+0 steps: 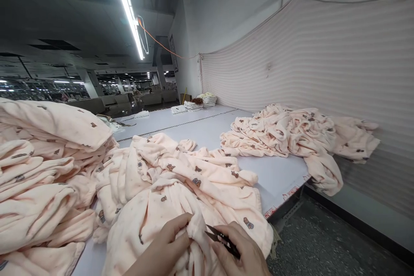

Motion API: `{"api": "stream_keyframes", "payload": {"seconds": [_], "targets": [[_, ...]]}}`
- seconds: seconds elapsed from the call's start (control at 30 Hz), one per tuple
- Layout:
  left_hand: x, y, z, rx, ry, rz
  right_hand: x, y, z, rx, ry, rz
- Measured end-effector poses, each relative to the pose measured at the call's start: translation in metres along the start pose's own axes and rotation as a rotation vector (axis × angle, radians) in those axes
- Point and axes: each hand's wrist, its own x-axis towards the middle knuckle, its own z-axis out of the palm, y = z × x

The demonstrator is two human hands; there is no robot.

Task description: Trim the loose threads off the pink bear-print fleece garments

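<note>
A pale pink fleecy garment (152,207) with small printed figures lies bunched at the front of the table. My left hand (173,241) pinches a gathered fold of it between thumb and fingers. Beside that fold, my right hand (241,248) is closed around black thread snips (223,239). The blades point left toward the pinched cloth and stand slightly apart. Whether they touch the fabric, I cannot tell. Part of the snips' handle is hidden in my right palm.
Pink garments are heaped at left (42,172), and another pile (278,131) hangs over the table's (281,177) right edge. Folded white cloths (194,104) are stacked at the far end. A striped sheet (307,51) covers the right wall. Dark floor (320,233) shows at right.
</note>
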Motion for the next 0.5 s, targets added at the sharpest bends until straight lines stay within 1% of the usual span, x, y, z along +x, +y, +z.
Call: {"api": "stream_keyframes", "payload": {"seconds": [0.03,0.1,0.17,0.23,0.3,0.33,0.43,0.47,0.5], "targets": [[0.0,-0.001,0.0,-0.006,0.0,-0.005,0.001,-0.002,-0.001,-0.015,-0.033,-0.022],[0.0,-0.001,0.001,-0.008,-0.014,-0.014,0.005,-0.005,0.001,-0.036,-0.048,-0.061],[0.0,0.0,0.002,-0.005,-0.023,-0.01,0.006,-0.007,0.006,-0.03,0.007,-0.074],[0.0,0.003,0.004,-0.003,-0.01,0.01,0.004,-0.005,0.015,0.0,0.097,-0.042],[-0.001,0.005,0.007,0.001,0.031,0.052,-0.001,-0.002,0.025,0.03,0.18,0.012],[-0.002,0.006,0.009,0.008,0.073,0.079,-0.003,0.001,0.031,0.033,0.202,0.038],[-0.008,0.007,0.007,0.04,0.22,0.133,-0.003,0.006,0.041,0.0,0.216,0.081],[-0.01,0.006,0.004,0.039,0.224,0.117,-0.001,0.006,0.041,-0.012,0.234,0.078],[-0.011,0.006,0.0,0.01,0.195,0.058,0.003,0.006,0.04,-0.023,0.266,0.07]]}}
